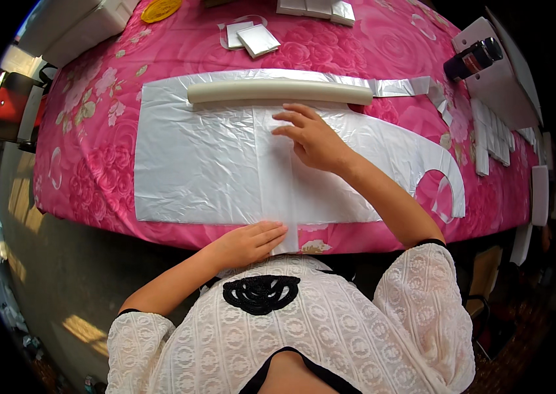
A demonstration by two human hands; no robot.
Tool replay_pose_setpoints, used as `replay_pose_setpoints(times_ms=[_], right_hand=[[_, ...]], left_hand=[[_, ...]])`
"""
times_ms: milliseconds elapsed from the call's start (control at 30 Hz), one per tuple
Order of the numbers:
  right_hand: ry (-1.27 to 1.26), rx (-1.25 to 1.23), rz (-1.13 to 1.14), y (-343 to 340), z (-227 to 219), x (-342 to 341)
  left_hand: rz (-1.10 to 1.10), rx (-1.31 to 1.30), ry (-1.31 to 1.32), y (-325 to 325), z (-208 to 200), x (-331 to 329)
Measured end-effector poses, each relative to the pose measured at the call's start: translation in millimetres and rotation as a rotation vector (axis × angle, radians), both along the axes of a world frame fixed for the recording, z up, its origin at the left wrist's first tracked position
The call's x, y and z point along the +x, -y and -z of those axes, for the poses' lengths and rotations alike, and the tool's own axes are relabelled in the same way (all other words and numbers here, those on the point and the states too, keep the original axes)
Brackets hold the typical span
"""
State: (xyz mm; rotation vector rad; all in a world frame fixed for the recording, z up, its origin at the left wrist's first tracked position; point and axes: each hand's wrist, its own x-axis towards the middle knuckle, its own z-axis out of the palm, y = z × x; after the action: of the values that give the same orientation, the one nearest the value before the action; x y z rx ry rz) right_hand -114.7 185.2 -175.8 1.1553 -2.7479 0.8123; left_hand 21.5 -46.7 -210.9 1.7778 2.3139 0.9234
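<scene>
A thin white plastic apron [192, 157] lies spread across the table, its curved neck cut-out at the right. A translucent strip [277, 174] runs down its middle and over the near table edge. My left hand [252, 241] rests flat by that edge, fingertips touching the strip, and holds nothing. Over the middle of the apron, my right hand [317, 138] has its fingers spread and slightly bent, with nothing in them. Just beyond those fingers a long cream-white tube [271, 91] lies across the apron's far part.
Pink rose-patterned cloth [94, 157] covers the table. Flat folded white packets [258, 39] lie at the back, with white stacks [316, 9] behind. A dark bottle [473, 59] and a white box [511, 85] stand at the right, near more white packets [492, 134]. A yellow disc [160, 9] sits far left.
</scene>
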Motion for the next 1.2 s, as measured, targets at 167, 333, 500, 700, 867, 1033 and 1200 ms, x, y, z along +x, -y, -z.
replay_pose_setpoints(times_ms=[167,333,500,700,867,1033,1200], right_hand=[[0.227,0.048,-0.301,0,0,81],[0.171,-0.039,-0.173,4,10,95],[-0.011,-0.015,-0.031,6,25,99],[0.085,-0.133,0.078,0,17,88],[0.734,-0.221,0.525,14,-8,65],[0.981,-0.117,0.513,12,-7,34],[0.966,-0.121,0.534,14,-5,35]], left_hand=[[-0.043,0.121,0.121,1,-2,-3],[-0.214,0.193,0.126,2,-22,-11],[-0.441,-0.030,-0.055,-8,-20,-25],[-0.534,0.061,0.046,-11,-12,-37],[-0.852,0.301,0.806,-23,-27,-48],[-0.671,0.040,0.014,-22,-20,-47],[-0.600,-0.300,0.043,-37,-7,-33]])
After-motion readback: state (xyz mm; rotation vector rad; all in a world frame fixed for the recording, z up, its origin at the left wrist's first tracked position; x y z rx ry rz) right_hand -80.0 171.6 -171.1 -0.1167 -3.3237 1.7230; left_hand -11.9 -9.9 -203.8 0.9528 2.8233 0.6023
